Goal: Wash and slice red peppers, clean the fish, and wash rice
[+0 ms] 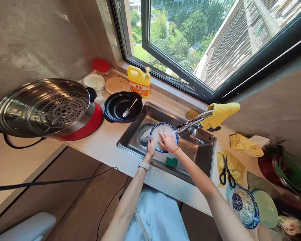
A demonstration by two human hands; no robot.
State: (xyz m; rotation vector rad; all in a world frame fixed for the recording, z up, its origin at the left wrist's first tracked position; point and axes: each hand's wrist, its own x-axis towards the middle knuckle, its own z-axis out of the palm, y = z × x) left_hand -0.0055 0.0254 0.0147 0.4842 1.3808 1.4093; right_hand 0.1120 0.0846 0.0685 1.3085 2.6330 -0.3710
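Observation:
A white bowl with a blue patterned rim (160,126) is held over the steel sink (130,140). My left hand (150,149) grips its near left edge. Inside the bowl, my right hand (167,142) lies with fingers spread against the whitish, wet inner surface. Water runs from the chrome faucet (190,123) toward the bowl. A green sponge (171,161) rests in the sink below the bowl, and a round dark item (143,134) sits to the bowl's left.
Left of the sink stand a black pan (112,108) with a spoon, a large steel steamer (62,110) and a yellow soap bottle (139,82). To the right lie black scissors (225,170), a patterned bowl (245,207) and a yellow cloth (222,113) over the faucet.

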